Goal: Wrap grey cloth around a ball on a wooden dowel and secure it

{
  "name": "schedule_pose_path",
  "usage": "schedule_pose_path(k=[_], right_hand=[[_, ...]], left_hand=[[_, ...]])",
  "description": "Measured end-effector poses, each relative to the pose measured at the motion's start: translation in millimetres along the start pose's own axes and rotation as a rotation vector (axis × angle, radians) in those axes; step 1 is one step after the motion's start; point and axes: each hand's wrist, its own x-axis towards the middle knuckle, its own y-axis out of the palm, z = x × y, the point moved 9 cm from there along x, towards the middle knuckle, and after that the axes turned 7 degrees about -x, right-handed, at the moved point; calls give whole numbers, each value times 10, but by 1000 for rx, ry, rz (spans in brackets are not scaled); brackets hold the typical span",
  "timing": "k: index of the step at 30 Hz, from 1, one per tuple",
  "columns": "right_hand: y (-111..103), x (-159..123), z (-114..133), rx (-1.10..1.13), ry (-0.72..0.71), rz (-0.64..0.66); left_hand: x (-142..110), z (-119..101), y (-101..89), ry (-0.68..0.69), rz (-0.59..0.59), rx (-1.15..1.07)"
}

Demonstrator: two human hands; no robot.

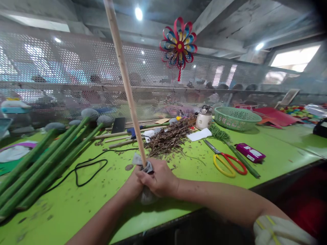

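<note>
A long pale wooden stick (125, 75) stands nearly upright, leaning left at its top. Its lower end goes into a bundle of thin grey cloth (148, 198), whose gathered edges stick out above my fingers. Wrapped round the neck of that bundle is my right hand (163, 178), closed, with the thumb across the front. My left hand (133, 183) is closed on the bundle from the other side, its fingers largely hidden. What the rounded cloth below my hands contains cannot be seen. Several green-wrapped sticks (57, 154) with grey cloth-covered round heads (90, 114) lie at left.
Dried plant stalks (166, 137) are heaped beyond my hands on the green table (122, 212). Scissors (226, 161), a purple box (250, 152), green twine (219, 132) and a green basket (237, 117) lie right. A black cord (76, 172) loops left. A paper pinwheel (179, 46) hangs ahead.
</note>
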Motion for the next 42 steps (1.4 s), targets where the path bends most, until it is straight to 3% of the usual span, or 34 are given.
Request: schedule_pose_path(k=[4,8,16,23,28,33,36,39,42], right_hand=[[4,49,-53,90,8,109],[-14,57,-5,188,-92,218],[-24,-96,8,148,-127,-5],[-59,-109,38,51,-113,-45],[-28,-109,-21,72,-70,-51],[-35,-15,-58,126,-53,56],[-238,90,-68,127,-92,62],[-464,190,-189,80,-44,46],[-413,214,-336,86,52,226]], left_hand=[[-18,-77,40,16,41,35],[-17,-43,53,-38,88,36],[-43,38,78,-88,91,15],[-17,111,30,-60,-10,-117],[14,177,50,-77,-1,-133],[10,129,65,-121,4,-181],[6,7,66,-95,46,-134],[19,-78,38,-70,81,-19],[55,-106,-19,-27,66,102]])
